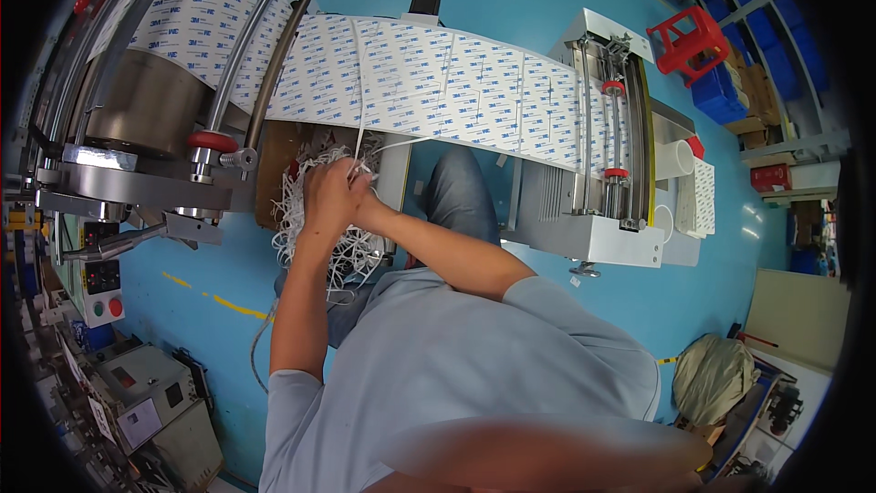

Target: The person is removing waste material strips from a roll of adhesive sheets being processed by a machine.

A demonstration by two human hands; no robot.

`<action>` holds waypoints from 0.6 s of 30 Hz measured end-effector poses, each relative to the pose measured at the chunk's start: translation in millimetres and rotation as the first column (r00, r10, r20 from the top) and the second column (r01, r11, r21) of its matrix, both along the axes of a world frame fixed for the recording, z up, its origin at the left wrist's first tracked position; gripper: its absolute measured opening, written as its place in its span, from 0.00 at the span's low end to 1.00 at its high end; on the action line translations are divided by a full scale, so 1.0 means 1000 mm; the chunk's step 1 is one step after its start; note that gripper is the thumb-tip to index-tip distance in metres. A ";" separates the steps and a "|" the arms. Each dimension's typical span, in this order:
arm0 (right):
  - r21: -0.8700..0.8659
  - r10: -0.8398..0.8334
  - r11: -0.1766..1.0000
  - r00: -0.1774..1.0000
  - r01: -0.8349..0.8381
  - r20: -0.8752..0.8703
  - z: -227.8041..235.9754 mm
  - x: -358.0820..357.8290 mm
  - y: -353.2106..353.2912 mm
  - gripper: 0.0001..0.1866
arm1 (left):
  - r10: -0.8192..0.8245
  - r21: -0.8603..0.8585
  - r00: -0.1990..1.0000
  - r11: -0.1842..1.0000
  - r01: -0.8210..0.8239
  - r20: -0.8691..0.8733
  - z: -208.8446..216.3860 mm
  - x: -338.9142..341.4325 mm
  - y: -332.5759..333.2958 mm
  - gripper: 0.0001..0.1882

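Observation:
A wide web of white printed sheet (415,82) with blue marks stretches between two machines in front of me. From its near edge, thin white strips (361,139) run down to my hands, which are close together just below the sheet. My left hand (328,194) is closed round the strips, its fingertips partly hidden. Touching it, my right hand (367,205) is pinched on the strips too. Beneath both hands lies a tangled heap of white strips (351,260), piled up in and over a brown cardboard box (271,169).
At left stands a roller machine (151,110) with steel bars and a large metal drum. A grey machine with rollers (611,155) stands at right, a white cup (673,158) beside it. Farther off are a red stool (689,41) and blue bins (718,94). A control panel (100,283) sits lower left.

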State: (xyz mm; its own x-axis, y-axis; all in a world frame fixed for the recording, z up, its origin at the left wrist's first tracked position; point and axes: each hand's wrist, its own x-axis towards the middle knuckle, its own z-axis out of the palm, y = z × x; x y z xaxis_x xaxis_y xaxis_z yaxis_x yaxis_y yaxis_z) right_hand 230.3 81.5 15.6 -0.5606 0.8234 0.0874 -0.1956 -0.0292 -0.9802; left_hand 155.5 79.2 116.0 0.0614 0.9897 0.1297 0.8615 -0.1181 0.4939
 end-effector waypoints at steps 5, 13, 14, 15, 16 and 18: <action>-0.069 0.049 0.996 0.997 -0.053 -0.057 0.006 0.000 0.000 0.17 | 0.047 -0.020 0.999 0.999 -0.046 0.011 -0.001 -0.008 -0.002 0.08; -0.208 0.237 0.940 0.957 -0.270 -0.169 -0.006 0.005 0.010 0.08 | 0.131 -0.192 0.887 0.980 -0.049 0.442 -0.004 -0.028 -0.011 0.10; -0.209 0.235 0.941 0.957 -0.268 -0.167 -0.008 0.005 0.009 0.08 | 0.129 -0.192 0.887 0.980 -0.047 0.444 -0.012 -0.038 -0.015 0.10; -0.246 0.242 0.928 0.954 -0.281 -0.178 -0.009 0.003 0.007 0.09 | 0.151 -0.220 0.868 0.974 -0.050 0.473 -0.016 -0.046 -0.019 0.10; -0.282 0.248 0.913 0.950 -0.295 -0.190 -0.010 0.003 0.007 0.09 | 0.174 -0.247 0.848 0.968 -0.052 0.501 -0.019 -0.055 -0.023 0.10; -0.277 0.258 0.914 0.951 -0.298 -0.172 -0.017 0.005 0.007 0.11 | 0.199 -0.310 0.872 0.949 -0.058 0.448 -0.021 -0.071 -0.032 0.09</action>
State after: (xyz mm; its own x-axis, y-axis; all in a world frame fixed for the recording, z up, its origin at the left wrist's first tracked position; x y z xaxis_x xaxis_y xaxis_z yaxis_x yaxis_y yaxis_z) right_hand 235.4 88.5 -1.7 -0.7706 0.6354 -0.0490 -0.2615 -0.3854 -0.8849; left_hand 84.4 46.7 95.0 -0.0669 0.9831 -0.1704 0.5173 0.1802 0.8366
